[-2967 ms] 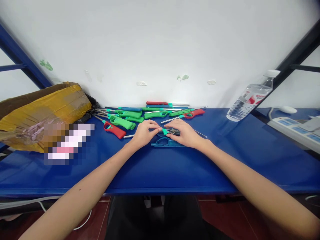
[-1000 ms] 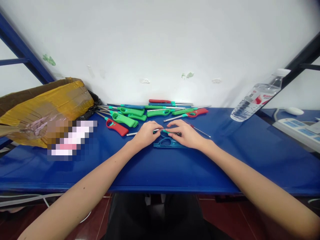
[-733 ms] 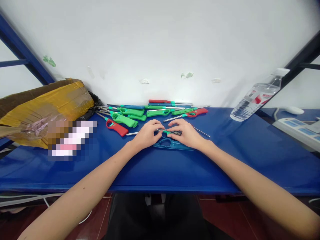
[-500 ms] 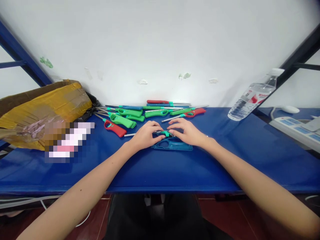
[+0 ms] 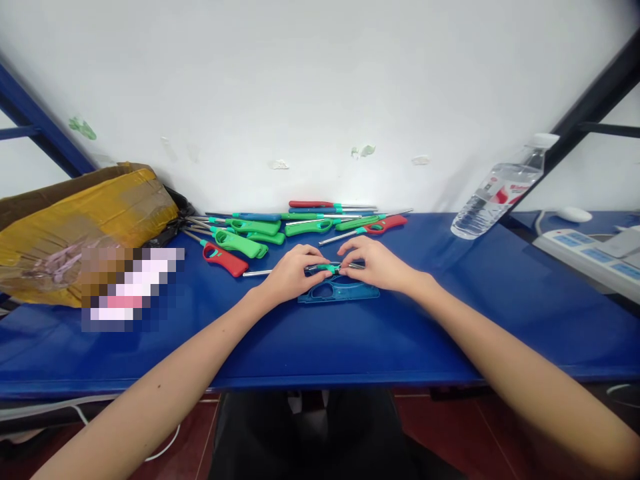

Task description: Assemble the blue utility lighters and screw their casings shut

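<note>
My left hand (image 5: pixel 295 275) and my right hand (image 5: pixel 374 265) meet over a lighter part with a teal-green piece (image 5: pixel 329 268) near its middle. The left fingers are closed round it, and a metal rod (image 5: pixel 257 273) sticks out to the left of that hand. My right thumb and fingertips pinch its dark portion from the other side. Just below the fingers, a translucent blue handle shell (image 5: pixel 345 291) lies flat on the blue table (image 5: pixel 320 347). Fine details between the fingertips are too small to make out.
Behind my hands lie several lighters, including a red one (image 5: pixel 226 260) and a green one (image 5: pixel 243 244). A taped cardboard box (image 5: pixel 90 227) stands left. At right are a water bottle (image 5: pixel 495 193) and a power strip (image 5: pixel 590 257).
My right fingers have closed in on the part, from a looser, more spread pose. The left hand keeps its hold. The whole view has shifted slightly.
</note>
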Tool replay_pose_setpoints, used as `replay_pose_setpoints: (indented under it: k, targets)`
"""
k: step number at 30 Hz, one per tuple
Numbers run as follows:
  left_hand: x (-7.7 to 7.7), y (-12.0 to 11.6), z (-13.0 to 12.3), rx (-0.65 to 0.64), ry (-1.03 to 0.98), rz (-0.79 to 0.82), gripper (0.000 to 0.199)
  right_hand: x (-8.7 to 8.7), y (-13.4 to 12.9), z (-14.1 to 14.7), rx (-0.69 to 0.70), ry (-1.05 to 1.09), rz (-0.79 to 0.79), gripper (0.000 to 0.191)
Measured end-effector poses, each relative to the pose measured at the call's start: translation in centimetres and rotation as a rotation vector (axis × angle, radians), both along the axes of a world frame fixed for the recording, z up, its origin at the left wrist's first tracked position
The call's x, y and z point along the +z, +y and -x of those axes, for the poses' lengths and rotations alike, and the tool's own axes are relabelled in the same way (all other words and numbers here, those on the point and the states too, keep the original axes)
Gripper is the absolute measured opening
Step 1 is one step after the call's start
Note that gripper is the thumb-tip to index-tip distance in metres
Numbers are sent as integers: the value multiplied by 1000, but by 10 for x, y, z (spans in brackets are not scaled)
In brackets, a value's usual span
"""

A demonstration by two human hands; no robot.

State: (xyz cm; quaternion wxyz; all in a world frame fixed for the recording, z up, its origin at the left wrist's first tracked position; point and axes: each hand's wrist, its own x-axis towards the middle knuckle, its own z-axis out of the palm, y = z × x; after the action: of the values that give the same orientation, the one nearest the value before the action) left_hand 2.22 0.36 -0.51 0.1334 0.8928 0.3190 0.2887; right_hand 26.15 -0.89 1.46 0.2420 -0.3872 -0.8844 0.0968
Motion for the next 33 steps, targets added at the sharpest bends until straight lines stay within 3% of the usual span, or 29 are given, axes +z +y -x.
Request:
replay_pose_setpoints:
  k: [16, 28, 33]
  targets:
    - [-3, -1, -2, 54, -6, -24, 16, -5, -9, 12, -90, -13, -6, 3]
    - [-4, -3, -2, 50, 4, -87, 18, 2, -14, 17, -181, -62, -152, 5]
    - [-5, -5, -3, 60, -10, -104, 16, 1, -15, 20, -213, -87, -75, 8]
